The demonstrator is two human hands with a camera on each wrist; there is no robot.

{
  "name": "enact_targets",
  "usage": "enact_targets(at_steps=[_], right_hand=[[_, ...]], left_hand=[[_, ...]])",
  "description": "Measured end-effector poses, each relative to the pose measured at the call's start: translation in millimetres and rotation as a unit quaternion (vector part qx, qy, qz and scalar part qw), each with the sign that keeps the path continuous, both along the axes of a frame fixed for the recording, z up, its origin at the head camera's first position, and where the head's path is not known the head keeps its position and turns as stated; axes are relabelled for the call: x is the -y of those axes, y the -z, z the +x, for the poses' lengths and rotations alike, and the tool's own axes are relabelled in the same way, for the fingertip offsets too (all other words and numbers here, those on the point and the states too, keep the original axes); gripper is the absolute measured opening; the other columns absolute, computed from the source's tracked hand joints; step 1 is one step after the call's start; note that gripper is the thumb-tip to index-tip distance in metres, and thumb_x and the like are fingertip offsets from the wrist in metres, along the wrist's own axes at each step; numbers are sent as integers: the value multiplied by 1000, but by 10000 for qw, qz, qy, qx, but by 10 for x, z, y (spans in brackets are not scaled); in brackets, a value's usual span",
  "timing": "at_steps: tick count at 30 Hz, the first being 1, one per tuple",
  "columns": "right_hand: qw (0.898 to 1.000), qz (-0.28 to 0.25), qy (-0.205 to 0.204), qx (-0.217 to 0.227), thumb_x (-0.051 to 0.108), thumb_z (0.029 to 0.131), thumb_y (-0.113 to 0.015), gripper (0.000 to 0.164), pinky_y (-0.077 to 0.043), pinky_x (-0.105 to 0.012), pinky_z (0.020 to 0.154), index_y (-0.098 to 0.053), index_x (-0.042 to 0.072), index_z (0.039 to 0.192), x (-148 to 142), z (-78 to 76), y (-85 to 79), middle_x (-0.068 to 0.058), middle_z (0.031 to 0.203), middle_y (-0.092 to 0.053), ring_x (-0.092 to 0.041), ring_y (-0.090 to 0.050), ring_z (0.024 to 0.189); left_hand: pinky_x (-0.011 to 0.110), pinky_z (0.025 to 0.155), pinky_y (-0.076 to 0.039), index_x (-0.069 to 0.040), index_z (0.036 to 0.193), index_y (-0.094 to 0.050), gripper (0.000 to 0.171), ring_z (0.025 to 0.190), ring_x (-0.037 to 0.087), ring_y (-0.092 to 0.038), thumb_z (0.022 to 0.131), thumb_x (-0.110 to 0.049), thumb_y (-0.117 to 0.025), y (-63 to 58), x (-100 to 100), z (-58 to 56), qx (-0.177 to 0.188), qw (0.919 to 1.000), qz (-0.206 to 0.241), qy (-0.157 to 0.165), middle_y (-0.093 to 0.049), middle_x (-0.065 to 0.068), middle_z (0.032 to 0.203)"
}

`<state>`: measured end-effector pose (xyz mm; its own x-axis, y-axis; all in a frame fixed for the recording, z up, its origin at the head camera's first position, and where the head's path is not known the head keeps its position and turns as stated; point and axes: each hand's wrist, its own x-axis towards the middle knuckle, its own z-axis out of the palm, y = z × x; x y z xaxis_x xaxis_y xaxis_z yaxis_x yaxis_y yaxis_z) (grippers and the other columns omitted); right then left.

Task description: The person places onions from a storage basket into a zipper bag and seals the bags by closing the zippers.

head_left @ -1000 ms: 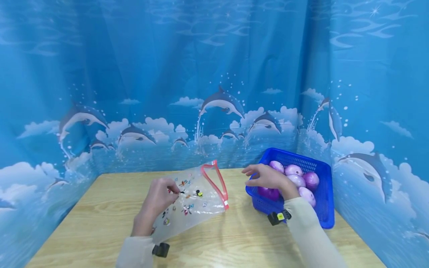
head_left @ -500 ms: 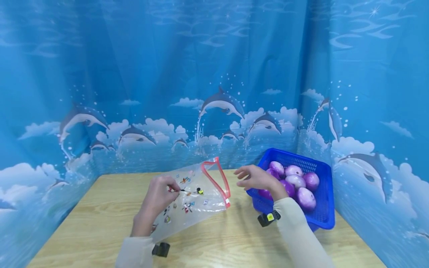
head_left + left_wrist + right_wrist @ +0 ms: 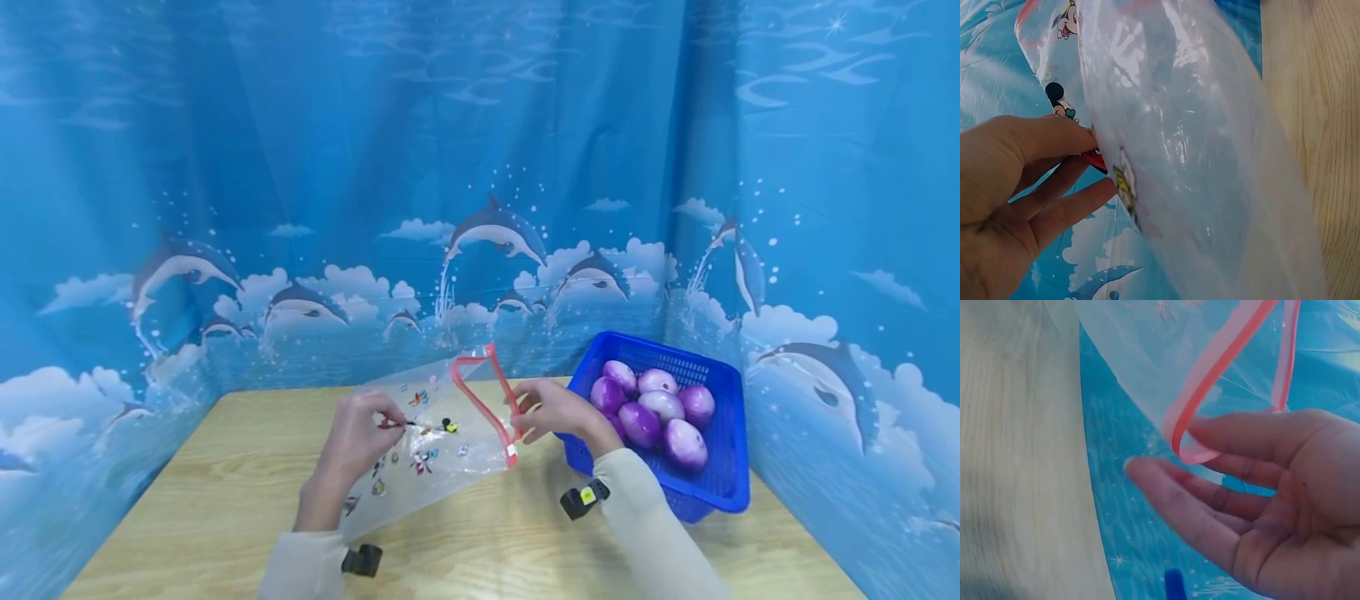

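Observation:
In the head view, a clear zip bag (image 3: 450, 454) with cartoon prints and a red-trimmed mouth is held up over the table, its mouth turned to the right. My left hand (image 3: 360, 442) pinches the bag's side between thumb and fingers; the left wrist view shows the bunched film (image 3: 1197, 156) beside those fingertips. At the mouth is my right hand (image 3: 551, 412), its fingers loosely bent and spread, holding nothing. In the right wrist view one fingertip overlaps the red trim (image 3: 1219, 372), while another finger (image 3: 1166, 484) stands apart from it.
Right of the bag, a blue plastic basket (image 3: 731, 433) holds several purple onions (image 3: 641, 423). Both stand on a light wood table (image 3: 247, 467). Blue dolphin-print curtains (image 3: 480, 150) close in the back and sides.
My right hand has moved left from over the basket's edge to the bag's mouth, uncovering more onions. My left hand keeps its pinch, and the bag's mouth has risen slightly.

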<state>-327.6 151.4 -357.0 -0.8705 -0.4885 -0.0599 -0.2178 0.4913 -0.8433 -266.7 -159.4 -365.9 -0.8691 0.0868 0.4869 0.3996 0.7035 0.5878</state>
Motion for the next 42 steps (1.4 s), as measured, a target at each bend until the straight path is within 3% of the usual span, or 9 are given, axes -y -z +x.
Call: enact_targets(at_steps=[6,16,21,26,31,34,38,42], right_hand=[[9998,15,208,23,-4,92,-69,27,-67,-41,76,-66,-3,119,51,2,21,-16,93,-68,-18,-72,72],[9995,-117,229,-199,-6,94,-64,25,-67,-34,72,-69,-3,118,71,19,-32,-16,91,-68,-18,-70,73],[9993,-175,232,-244,-6,93,-64,25,-67,-36,72,-69,-3,117,80,24,-42,-16,90,-69,-17,-68,73],[9992,-125,303,-241,-5,94,-64,25,-67,-42,75,-70,-2,118,94,20,-50,-16,90,-69,-17,-68,73],[9992,-129,280,-271,-4,95,-64,28,-67,-36,72,-69,-3,122,117,22,-60,-17,91,-70,-17,-68,74],[9991,-90,267,-314,-3,95,-65,30,-67,-36,72,-68,-2,125,121,34,-80,-17,93,-70,-17,-68,76],[9991,-47,285,-319,-1,96,-65,30,-67,-37,74,-67,0,126,100,36,-89,-16,95,-70,-18,-69,78],[9991,-63,268,-314,0,97,-65,27,-67,-36,74,-69,2,124,82,29,-82,-18,98,-70,-18,-70,80]], left_hand=[[29,74,-65,-12,77,-75,24,86,20,-69,74,11,-78,31,14,6,40,10000,38,76,-74,3,84],[43,87,-63,-14,87,-76,24,95,22,-69,76,7,-79,30,22,9,325,9992,-244,-28,-74,1,92],[40,83,-62,-14,95,-78,23,99,24,-69,80,3,-77,-56,-41,34,252,9988,-387,-153,-75,3,102],[34,71,-60,-14,105,-77,16,101,25,-69,89,-13,-75,-263,-291,98,-35,9992,-297,-282,-74,5,109],[36,76,-61,-13,110,-77,21,101,25,-69,92,-25,-75,-432,-666,119,-190,9994,-230,-183,-75,7,112],[34,71,-60,-10,114,-76,29,93,24,-68,92,-30,-75,-482,-873,91,88,9993,-323,-178,-74,10,113],[26,55,-50,-5,124,-71,46,73,19,-61,90,-35,-78,-499,-1080,32,692,9954,-594,-310,-72,15,113],[23,50,-43,-2,126,-69,54,64,18,-56,86,-35,-82,-485,-1196,-8,1091,9909,-675,-402,-70,13,100]])
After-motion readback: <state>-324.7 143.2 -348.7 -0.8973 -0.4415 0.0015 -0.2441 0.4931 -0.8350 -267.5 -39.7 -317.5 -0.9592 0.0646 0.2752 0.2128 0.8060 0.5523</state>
